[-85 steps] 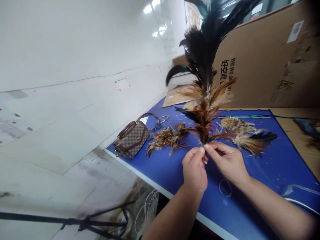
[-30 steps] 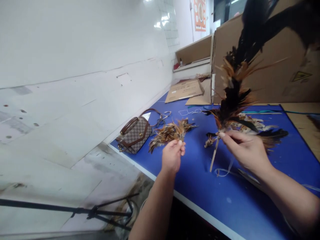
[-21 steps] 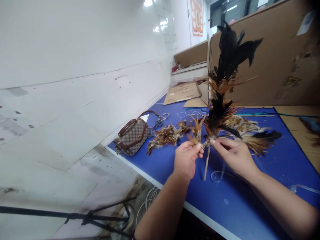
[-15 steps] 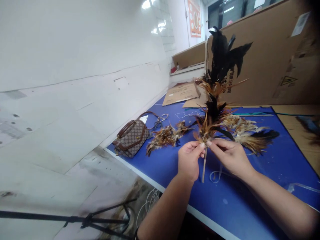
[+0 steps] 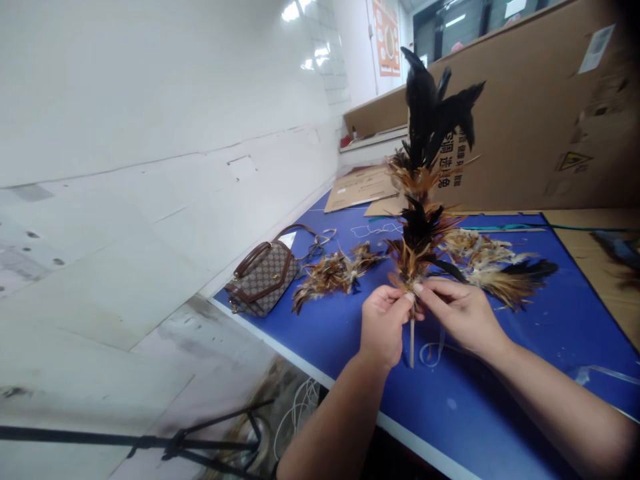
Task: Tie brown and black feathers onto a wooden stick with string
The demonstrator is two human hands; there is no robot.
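Head view | left hand and right hand pinched closed on feathered stick | black plumes, russet tufts above grip; bare shaft below

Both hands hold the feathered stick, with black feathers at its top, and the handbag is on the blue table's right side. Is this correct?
Not quite: the head view shows the handbag on the left side of the blue table. The left hand and right hand hold the feathered stick, with black feathers at its top.
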